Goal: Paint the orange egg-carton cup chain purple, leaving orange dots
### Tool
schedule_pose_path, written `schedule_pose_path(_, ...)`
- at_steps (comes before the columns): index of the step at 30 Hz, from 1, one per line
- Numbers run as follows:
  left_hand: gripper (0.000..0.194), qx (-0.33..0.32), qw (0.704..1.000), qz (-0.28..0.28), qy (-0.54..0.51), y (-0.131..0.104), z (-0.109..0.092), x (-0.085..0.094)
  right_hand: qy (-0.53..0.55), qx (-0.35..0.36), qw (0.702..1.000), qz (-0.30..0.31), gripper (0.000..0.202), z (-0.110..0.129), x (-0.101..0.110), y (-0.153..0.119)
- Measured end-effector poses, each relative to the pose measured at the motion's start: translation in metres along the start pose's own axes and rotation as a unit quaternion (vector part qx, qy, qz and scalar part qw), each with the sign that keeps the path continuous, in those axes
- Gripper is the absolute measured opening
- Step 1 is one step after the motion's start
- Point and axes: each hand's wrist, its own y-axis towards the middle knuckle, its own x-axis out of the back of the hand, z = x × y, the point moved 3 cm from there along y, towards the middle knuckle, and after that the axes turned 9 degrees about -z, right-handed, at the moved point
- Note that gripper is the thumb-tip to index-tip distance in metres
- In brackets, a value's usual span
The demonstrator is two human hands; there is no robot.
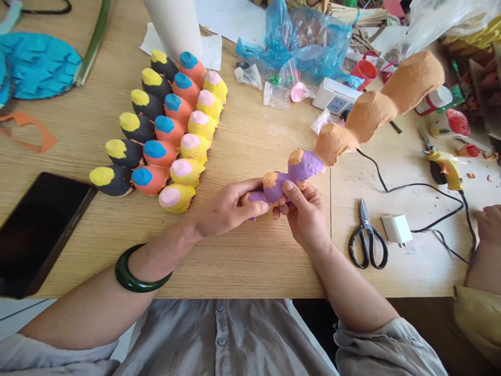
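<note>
Both hands grip a long strip of joined, clay-covered bumps [337, 144], held at a slant above the table. Its near bumps are purple with orange tops; the far ones are plain orange and reach up to the right. Fingers of my left hand [227, 209] wrap the near purple end. Beside it, my right hand [307, 211] pinches a purple bump, thumb on top, fingers partly hidden beneath. To the left lie three similar strips side by side: black bumps with yellow tops [125, 151], orange ones with blue tops [159, 153], yellow ones with pink tops [194, 146].
A black phone [39, 230] lies left. Black-handled scissors [367, 235], a white charger [396, 230], cables and a yellow glue gun [446, 167] are right. Behind stand a power strip [335, 95], blue plastic bag [301, 36] and white cylinder [174, 26]. Another person's hand [489, 224] rests at far right.
</note>
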Motion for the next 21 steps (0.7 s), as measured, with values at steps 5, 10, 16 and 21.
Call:
schedule_pose_path(5, 0.030, -0.011, 1.000, 0.008, 0.019, 0.0007, 0.0027, -0.0002, -0.009, -0.006, 1.000, -0.002, 0.049, 0.0007, 0.0008, 0.0012)
schedule_pose_path(10, 0.034, -0.023, 0.999, 0.021, -0.036, 0.0021, 0.0025, -0.0042, -0.007, 0.001, 1.000, -0.001, 0.050, 0.0002, 0.0007, 0.0009)
schedule_pose_path(16, 0.021, -0.016, 0.999, 0.006, -0.048, 0.0029, 0.0037, -0.0039, -0.015, -0.004, 1.000, 0.009, 0.046, -0.0026, -0.0012, -0.0025)
schedule_pose_path(21, 0.026, -0.019, 1.000, 0.023, -0.008, 0.0030, 0.0054, -0.0004, -0.013, -0.003, 1.000, 0.003, 0.048, -0.0010, 0.0010, -0.0004)
